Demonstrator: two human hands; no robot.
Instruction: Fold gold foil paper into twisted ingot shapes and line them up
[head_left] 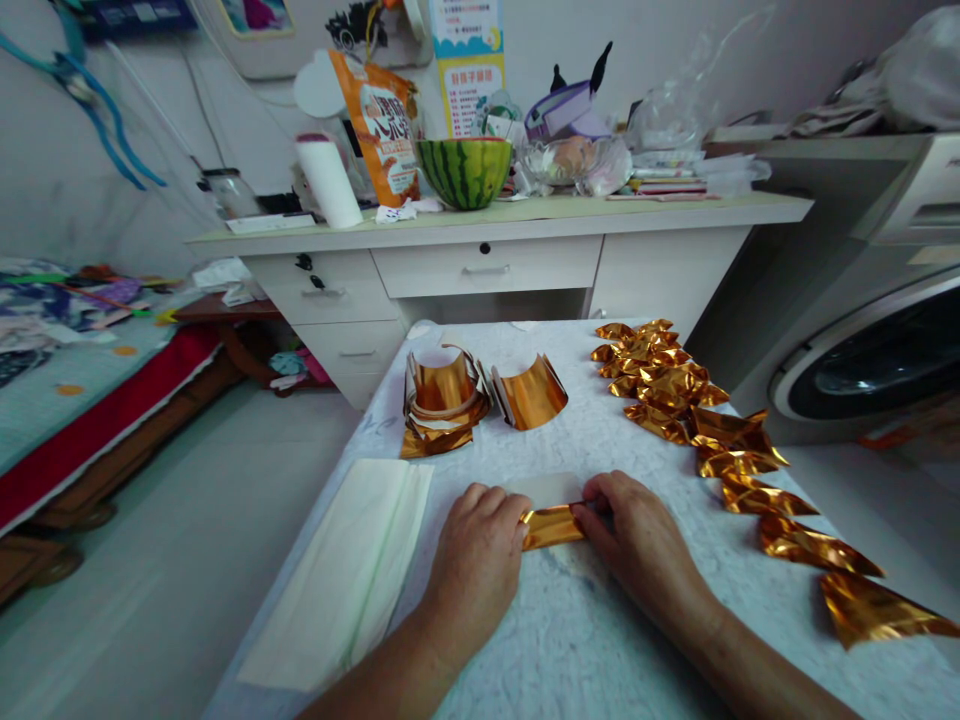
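A flat piece of gold foil (553, 527) lies on the cloth-covered table (480, 660), with a pale translucent sheet (546, 489) just behind it. My left hand (480, 550) is closed on the foil's left end. At the right end, my right hand (637, 525) pinches the foil between thumb and fingers. Beyond my hands stand a stack of curled gold sheets (442, 388) and a single curved gold sheet (534, 394). White paper sheets (341, 570) lie to the left of my left hand.
Several folded gold foil pieces (660, 375) run down the table's right side. Behind the table is a white desk (487, 230) holding a half watermelon (465, 172), an orange bag (384, 130) and a paper roll (328, 180). A washing machine (862, 330) stands at the right.
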